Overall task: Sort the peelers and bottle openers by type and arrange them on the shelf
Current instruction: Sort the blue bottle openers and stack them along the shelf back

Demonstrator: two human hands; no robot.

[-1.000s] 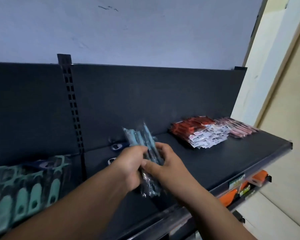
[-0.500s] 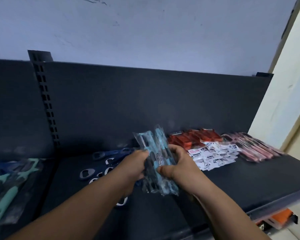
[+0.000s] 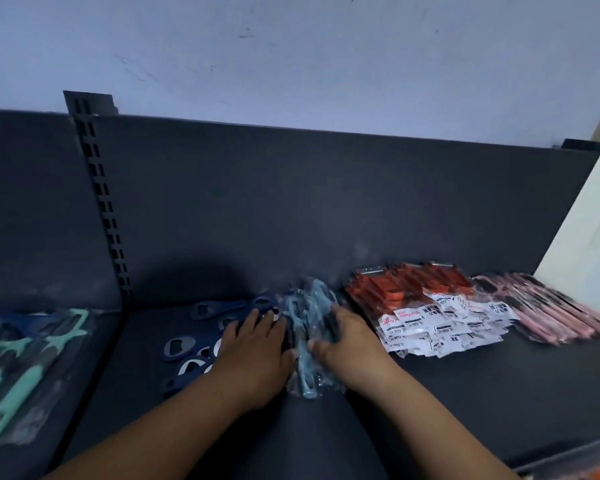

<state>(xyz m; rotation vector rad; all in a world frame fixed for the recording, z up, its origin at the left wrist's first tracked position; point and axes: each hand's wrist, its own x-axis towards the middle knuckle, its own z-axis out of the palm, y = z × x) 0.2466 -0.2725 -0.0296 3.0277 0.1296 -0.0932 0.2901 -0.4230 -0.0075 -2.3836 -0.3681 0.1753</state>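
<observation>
Head view: you are looking down on the dark shelf, both hands low on it.
Left hand: fingers laid out straight and flat on the loose dark-blue openers, its thumb side against the bundle; it grips nothing that I can see.
Right hand: curled round the bundle, thumb on the near side and fingers over the top.
Blue peelers: a bundle in clear wrap, between your two hands, resting on the shelf or just about there; its far end points to the back panel.
Neighbours: red packs lie just right of your right hand, pink packs beyond them; green peelers sit well left of your left hand.
Step in hand: by my reading, setting the blue bundle down as its own group.
Doing it well: square the bundle with both palms, line it up with the red packs, and leave a gap on each side.
Watch for: the openers under your left fingers touch the bundle; nudge them left so the types don't mix.
</observation>
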